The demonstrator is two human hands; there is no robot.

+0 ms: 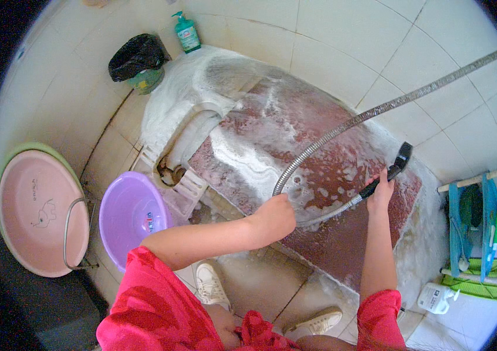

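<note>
My right hand (381, 190) is wrapped round the black handle of a shower head (400, 159) above the right part of a wet, dark red mat (342, 245). A metal shower hose (371, 112) runs from the handle, loops by my left hand and rises to the upper right. My left hand (274, 221) is a closed fist around that hose over the mat's near edge. White foam (242, 161) and suds lie across the mat, thickest at its left and far side. No water jet can be made out from the shower head.
A squat toilet (172, 143) lies left of the mat. A purple basin (128, 202) and a pink basin (43, 210) stand at the left. Beyond are a bagged bin (146, 82) and a green pump bottle (187, 35). At right are a blue rack (485, 216) and a white bottle (434, 297).
</note>
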